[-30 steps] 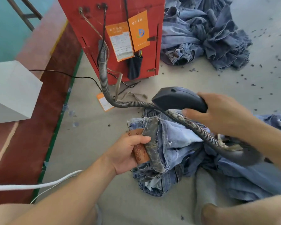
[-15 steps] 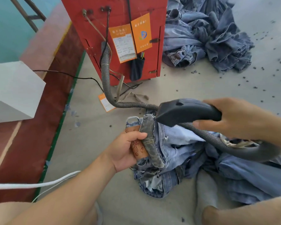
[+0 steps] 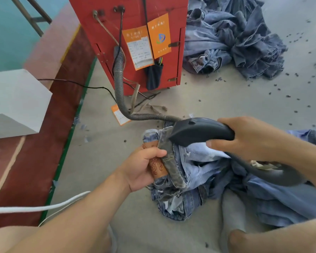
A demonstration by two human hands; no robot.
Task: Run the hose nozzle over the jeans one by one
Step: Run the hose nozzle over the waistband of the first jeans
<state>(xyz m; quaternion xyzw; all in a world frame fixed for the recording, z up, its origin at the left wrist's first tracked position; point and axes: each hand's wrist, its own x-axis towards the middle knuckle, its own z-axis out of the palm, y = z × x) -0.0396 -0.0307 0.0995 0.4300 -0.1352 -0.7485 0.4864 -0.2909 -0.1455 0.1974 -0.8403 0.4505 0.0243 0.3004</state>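
Denim in pale and mid blue lies bunched on the floor near the person: a heap of jeans with its waistband end lifted. The left hand grips that waistband, fingers curled round the brown leather patch. The right hand is closed round the handle of the black hose nozzle, whose wide mouth sits just over the waistband edge, touching or nearly so. The grey ribbed hose runs from the red machine at the far side, along the floor and under the nozzle, then loops across the jeans to the right. A second pile of jeans lies far right, well apart.

From here the likeliest trouble is the loop of hose dragging over the heap and tugging folds out of place as the nozzle travels. Loose cloth could also be drawn against the nozzle mouth if the left hand's grip slackens. Bunched layers may hide parts that the pass would miss.
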